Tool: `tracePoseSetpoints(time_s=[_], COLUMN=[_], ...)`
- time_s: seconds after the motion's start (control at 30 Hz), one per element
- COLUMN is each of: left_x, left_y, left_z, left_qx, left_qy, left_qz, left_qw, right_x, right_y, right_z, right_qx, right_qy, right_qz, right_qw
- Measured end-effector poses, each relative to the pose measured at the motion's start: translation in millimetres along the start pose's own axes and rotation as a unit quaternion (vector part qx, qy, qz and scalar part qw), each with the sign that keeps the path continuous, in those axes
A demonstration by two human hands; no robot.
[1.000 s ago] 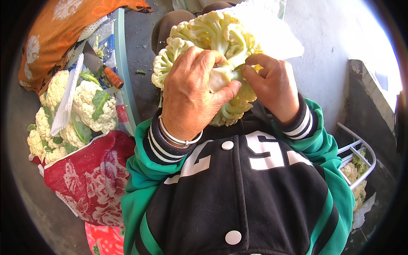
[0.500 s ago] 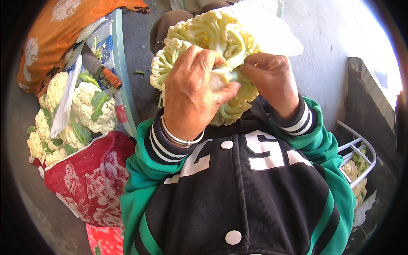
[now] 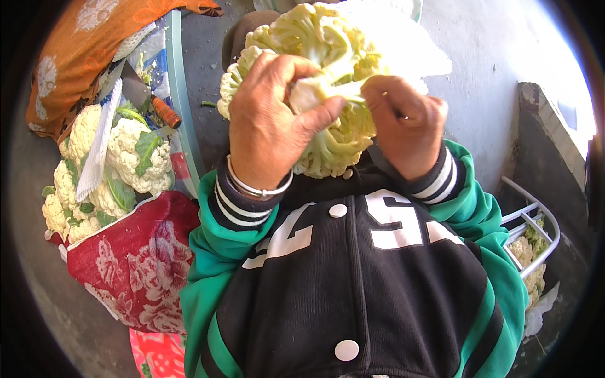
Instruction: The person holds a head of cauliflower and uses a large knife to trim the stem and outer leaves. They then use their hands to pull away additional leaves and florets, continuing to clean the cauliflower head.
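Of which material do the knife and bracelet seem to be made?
The knife's blade looks like smooth metal, being flat and grey; its ribbed orange handle may be plastic or wood. The bracelet is probably polished metal: its silvery band shines.

Hands (image 3: 265, 126) farther apart, the cauliflower (image 3: 315, 44) slightly higher and farther left than before

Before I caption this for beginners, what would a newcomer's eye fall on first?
Probably the large cauliflower at top centre, stem towards the camera, with the person's left hand and right hand at it. Next, the heap of cauliflower heads at the left, against a dark red floral cloth. Near them, an orange-handled knife stands out.
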State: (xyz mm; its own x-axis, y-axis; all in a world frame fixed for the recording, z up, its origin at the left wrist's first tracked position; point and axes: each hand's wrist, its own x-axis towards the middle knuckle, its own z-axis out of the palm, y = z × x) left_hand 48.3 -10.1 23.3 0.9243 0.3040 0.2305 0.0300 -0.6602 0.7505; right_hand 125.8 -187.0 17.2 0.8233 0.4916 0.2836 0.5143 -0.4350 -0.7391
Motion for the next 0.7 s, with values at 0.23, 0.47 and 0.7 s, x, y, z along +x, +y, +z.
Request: tracePoseSetpoints(time_s=[0.23,0.47,0.7], left_x=[1,1,5], left_y=[-7,-6,-12], left_z=[-8,-5,-5], left_qx=[-0.027,-0.034,-0.066], left_qy=[-0.014,-0.007,-0.015], left_qz=[-0.024,-0.007,-0.030], left_qw=[0.999,0.999,0.997], right_x=[15,-1,2], right_y=[70,104,81], right_z=[-55,-86,-60], right_qx=[-0.160,-0.449,-0.294], right_qy=[0.215,0.063,0.066], right_qz=[0.004,0.066,0.009], right_qw=[0.963,0.889,0.953])
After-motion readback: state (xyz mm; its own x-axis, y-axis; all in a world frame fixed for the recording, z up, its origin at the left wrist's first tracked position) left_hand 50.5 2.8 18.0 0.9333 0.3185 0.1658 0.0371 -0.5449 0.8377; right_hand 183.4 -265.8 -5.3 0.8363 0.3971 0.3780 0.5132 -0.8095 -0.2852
